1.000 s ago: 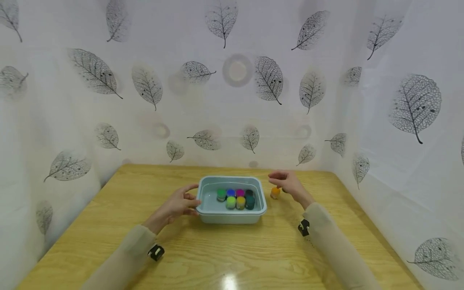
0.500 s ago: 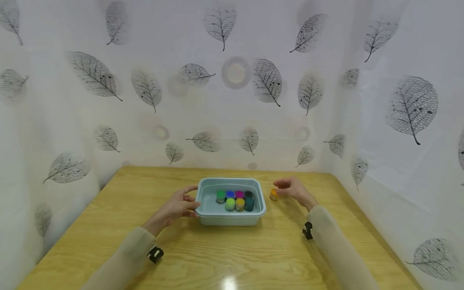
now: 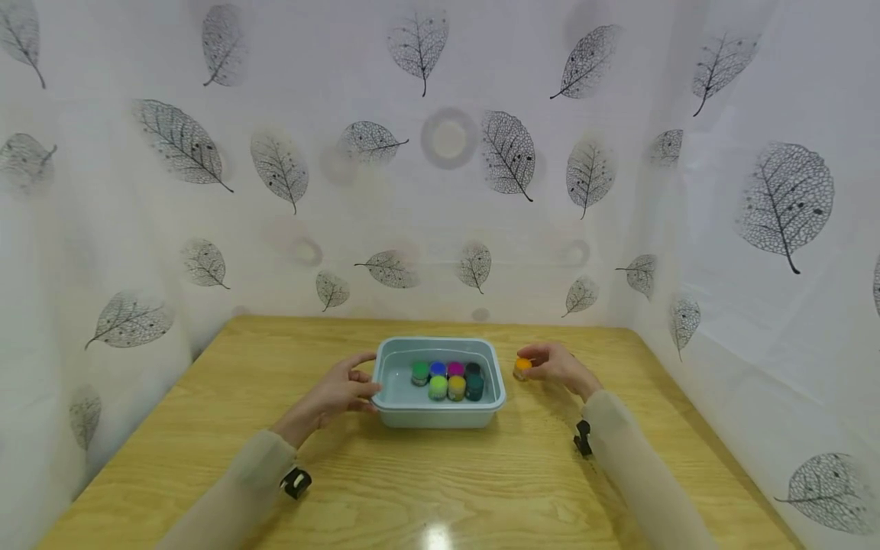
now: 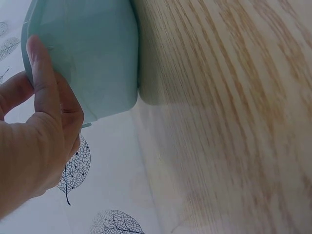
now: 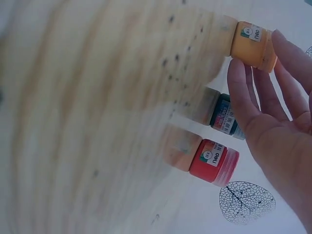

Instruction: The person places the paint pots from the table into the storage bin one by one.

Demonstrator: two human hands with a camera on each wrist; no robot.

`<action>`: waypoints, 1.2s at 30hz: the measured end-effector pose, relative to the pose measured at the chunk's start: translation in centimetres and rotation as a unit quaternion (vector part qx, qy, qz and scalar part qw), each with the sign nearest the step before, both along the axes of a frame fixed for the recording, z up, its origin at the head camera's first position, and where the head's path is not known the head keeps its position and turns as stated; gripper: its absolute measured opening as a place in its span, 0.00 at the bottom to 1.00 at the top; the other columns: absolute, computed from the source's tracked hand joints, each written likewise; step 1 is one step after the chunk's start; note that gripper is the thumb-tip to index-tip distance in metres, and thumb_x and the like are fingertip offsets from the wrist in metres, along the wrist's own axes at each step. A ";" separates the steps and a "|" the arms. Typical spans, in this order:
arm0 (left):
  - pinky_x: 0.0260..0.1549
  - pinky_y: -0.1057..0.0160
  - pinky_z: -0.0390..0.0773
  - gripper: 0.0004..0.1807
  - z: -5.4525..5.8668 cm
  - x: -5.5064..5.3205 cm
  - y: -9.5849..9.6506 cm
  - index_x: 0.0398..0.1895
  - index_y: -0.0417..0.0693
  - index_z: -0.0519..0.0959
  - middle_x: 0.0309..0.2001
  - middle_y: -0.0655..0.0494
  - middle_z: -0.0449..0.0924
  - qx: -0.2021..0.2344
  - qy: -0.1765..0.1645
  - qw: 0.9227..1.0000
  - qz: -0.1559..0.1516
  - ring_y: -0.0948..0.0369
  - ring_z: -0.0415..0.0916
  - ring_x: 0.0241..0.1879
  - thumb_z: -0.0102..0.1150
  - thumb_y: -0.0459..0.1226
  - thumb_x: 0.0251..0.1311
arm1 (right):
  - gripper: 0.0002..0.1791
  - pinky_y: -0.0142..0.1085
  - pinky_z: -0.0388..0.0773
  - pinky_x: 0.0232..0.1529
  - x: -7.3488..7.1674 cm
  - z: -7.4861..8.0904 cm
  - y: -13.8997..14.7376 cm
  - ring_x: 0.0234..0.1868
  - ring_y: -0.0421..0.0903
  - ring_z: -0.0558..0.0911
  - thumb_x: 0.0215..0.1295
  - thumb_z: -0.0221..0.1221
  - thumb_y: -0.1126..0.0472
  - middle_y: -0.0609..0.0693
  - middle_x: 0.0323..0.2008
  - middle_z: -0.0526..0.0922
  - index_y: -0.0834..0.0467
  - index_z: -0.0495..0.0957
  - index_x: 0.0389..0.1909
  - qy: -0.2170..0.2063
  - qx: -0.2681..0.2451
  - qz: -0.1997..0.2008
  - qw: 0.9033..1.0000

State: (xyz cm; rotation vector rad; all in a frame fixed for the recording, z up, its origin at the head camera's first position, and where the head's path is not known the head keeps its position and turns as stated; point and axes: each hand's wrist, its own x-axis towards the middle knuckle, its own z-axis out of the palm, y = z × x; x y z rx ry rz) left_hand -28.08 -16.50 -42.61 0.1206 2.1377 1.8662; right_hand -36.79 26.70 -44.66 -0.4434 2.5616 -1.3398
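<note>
Pale blue-green plastic basin [image 3: 436, 418] stands mid-table with several small paint jars inside, grouped toward its right side. My left hand [image 3: 338, 395] holds the basin's left end at the rim, its fingers bent against the wall in the left wrist view. To the right of the basin, my right hand [image 3: 558, 368] pinches an orange paint jar [image 5: 248, 45] between thumb and fingers. That jar stands upright on the wood. Beside it in the right wrist view are a dark green-blue paint jar [image 5: 223, 115] and a red paint jar [image 5: 208, 160], both hidden by the hand in the head view.
The wooden table [image 3: 426, 473] reaches back to a white curtain [image 3: 440, 221] printed with leaves, which also hangs at both sides. In the basin sit jars such as a green paint jar [image 3: 420, 373] and a magenta paint jar [image 3: 455, 369].
My right hand has come down from above the orange jar to beside it, and its fingers now close around the jar. The left hand and basin stay put.
</note>
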 end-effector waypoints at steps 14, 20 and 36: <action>0.37 0.55 0.88 0.39 -0.3 0.3 -0.1 0.75 0.47 0.56 0.43 0.42 0.72 -0.001 -0.005 1.000 0.003 0.54 0.80 0.33 0.60 0.28 0.63 | 0.29 0.45 0.79 0.58 -0.3 -0.8 -0.2 0.61 0.58 0.75 0.60 0.67 0.65 0.64 0.61 0.76 0.66 0.73 0.63 -0.005 0.021 -0.004 1.000; 0.39 0.53 0.88 0.38 -0.3 0.2 0.0 0.75 0.47 0.56 0.43 0.42 0.72 0.002 -0.010 1.000 0.010 0.54 0.80 0.33 0.59 0.27 0.63 | 0.30 0.38 0.83 0.51 -0.2 -0.2 -0.5 0.50 0.48 0.80 0.59 0.67 0.64 0.63 0.57 0.77 0.68 0.71 0.62 -0.032 -0.028 -0.011 0.999; 0.37 0.55 0.88 0.39 -0.1 -0.2 -0.2 0.75 0.48 0.56 0.42 0.42 0.74 0.005 0.000 1.000 -0.005 0.53 0.80 0.34 0.59 0.27 0.63 | 0.32 0.48 0.81 0.56 0.5 2.5 -3.3 0.44 0.43 0.82 0.57 0.70 0.56 0.56 0.47 0.84 0.67 0.74 0.59 0.004 -0.099 -0.038 0.994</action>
